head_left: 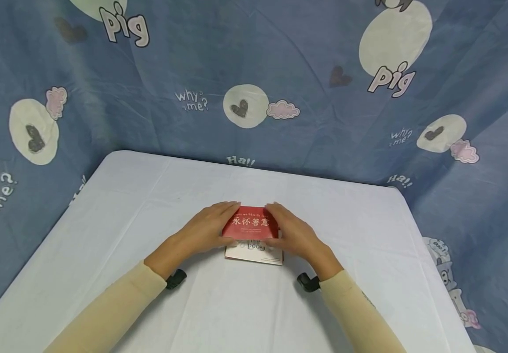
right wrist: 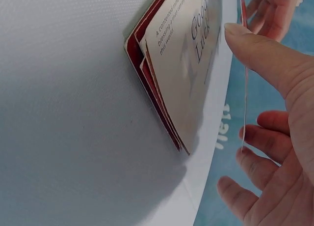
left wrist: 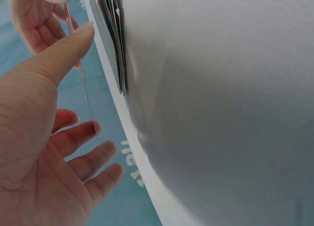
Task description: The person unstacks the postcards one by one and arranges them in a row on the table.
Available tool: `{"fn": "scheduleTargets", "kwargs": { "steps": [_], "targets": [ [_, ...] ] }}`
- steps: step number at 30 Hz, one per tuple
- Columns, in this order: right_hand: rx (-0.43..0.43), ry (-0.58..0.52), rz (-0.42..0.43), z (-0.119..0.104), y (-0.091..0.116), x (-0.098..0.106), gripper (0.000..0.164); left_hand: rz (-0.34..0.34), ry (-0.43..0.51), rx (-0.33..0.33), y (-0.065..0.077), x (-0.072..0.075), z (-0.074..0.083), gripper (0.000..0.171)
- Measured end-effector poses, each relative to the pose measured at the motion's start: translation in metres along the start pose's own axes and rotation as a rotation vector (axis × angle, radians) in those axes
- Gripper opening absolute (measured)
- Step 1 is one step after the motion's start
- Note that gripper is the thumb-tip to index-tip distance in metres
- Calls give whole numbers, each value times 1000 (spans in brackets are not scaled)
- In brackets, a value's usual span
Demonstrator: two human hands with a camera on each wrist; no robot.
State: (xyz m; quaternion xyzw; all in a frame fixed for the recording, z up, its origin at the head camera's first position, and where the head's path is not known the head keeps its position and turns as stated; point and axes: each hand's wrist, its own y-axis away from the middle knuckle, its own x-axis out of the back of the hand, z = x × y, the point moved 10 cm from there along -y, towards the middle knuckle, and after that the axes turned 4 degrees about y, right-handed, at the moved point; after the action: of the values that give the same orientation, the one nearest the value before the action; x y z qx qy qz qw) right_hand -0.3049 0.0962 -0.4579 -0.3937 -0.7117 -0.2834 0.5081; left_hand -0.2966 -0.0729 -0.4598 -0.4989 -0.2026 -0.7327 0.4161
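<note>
A red card with white Chinese lettering is held at its two short ends, face up in the head view. My left hand grips its left end, thumb at the near edge and fingers at the far edge. On the opposite end, my right hand holds it the same way. Both wrist views show the card edge-on, raised off the table. Just below it lies a small stack of cards. The top one is cream and reads "Good Luck"; in the head view the red card partly covers it.
A white cloth covers the table. Behind and at the sides hangs a blue patterned curtain. Dark wrist devices show beside the left cuff and the right cuff.
</note>
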Motion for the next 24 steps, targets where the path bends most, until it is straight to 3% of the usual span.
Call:
{"fn": "scheduleTargets", "kwargs": {
  "steps": [24],
  "targets": [
    [-32,-8,-29,2,-12,-10,92,-16,44,61,-1,-3,-18,100]
  ]
}}
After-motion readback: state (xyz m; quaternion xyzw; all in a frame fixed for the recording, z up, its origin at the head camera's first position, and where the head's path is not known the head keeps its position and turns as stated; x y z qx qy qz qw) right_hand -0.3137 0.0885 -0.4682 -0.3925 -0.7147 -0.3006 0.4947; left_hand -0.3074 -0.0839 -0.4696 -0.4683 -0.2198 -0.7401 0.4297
